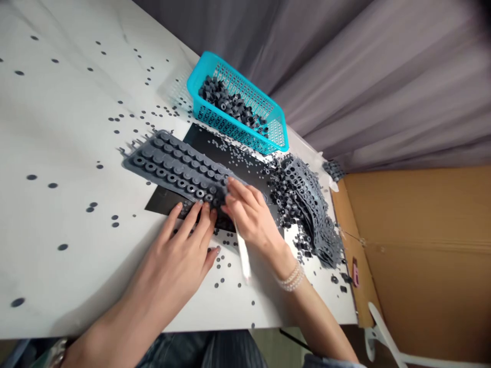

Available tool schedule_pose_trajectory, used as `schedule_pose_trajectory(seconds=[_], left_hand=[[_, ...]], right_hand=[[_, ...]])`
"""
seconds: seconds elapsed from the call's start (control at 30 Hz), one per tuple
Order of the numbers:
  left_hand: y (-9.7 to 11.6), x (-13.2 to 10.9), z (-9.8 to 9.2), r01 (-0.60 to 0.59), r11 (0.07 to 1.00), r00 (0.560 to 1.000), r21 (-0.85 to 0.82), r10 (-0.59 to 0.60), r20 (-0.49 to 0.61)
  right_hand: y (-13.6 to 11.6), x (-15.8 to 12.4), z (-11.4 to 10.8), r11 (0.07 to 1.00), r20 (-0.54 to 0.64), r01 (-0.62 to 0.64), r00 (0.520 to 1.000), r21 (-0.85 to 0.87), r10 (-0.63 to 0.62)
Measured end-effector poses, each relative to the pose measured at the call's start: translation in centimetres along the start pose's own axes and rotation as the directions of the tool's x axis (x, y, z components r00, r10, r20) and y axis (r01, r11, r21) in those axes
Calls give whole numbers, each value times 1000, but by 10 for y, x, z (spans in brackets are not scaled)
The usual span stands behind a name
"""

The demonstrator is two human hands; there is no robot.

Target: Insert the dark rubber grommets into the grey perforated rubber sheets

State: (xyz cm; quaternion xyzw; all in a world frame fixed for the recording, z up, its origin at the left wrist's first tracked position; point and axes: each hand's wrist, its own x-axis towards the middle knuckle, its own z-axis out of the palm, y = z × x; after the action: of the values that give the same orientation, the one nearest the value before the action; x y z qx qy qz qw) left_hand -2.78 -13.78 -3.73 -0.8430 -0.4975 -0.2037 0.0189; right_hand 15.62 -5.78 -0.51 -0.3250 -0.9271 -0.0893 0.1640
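A dark grey moulded rubber sheet (174, 161) with rows of round, raised plugs lies at a slant over a black mat (163, 201). My left hand (180, 250) rests with spread fingers along the sheet's near edge, its fingertips touching there. At the sheet's right end, my right hand (251, 217) is closed around a white pen-like tool (243, 255), whose back end points toward me. The tool's tip is hidden behind my fingers, against the plugs. Some plugs in the near row show open centres; others look capped.
Behind the sheet stands a turquoise basket (238, 128) holding many small black rubber pieces. On the right lie a heap of punched sheets (312, 204) and loose rings. Small black discs dot the white table (69, 153). A pink cutter (355, 272) sits by the cardboard (418, 220).
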Motion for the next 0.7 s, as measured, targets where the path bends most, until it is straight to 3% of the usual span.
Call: schedule_pose_trajectory(seconds=[0.1, 0.17, 0.23, 0.4, 0.7], left_hand=[[0, 0, -1, 4, 1000, 1000, 4, -4, -2], [1, 1, 0, 1, 1000, 1000, 8, -1, -7], [1, 1, 0, -1, 1000, 1000, 12, 1, -10], [2, 0, 1, 1, 1000, 999, 8, 0, -37], [3, 0, 1, 16, 1000, 999, -26, -17, -43]], right_hand=[[19, 2, -1, 972, -134, -234, 963, 18, 234], [25, 3, -5, 946, -175, -319, 929, 66, 325], [22, 2, -9, 955, -145, -281, 945, 94, 292], [-4, -8, -10, 991, -36, -32, 999, 129, 37], [-8, -11, -6, 997, 14, 24, 1000, 71, -25]])
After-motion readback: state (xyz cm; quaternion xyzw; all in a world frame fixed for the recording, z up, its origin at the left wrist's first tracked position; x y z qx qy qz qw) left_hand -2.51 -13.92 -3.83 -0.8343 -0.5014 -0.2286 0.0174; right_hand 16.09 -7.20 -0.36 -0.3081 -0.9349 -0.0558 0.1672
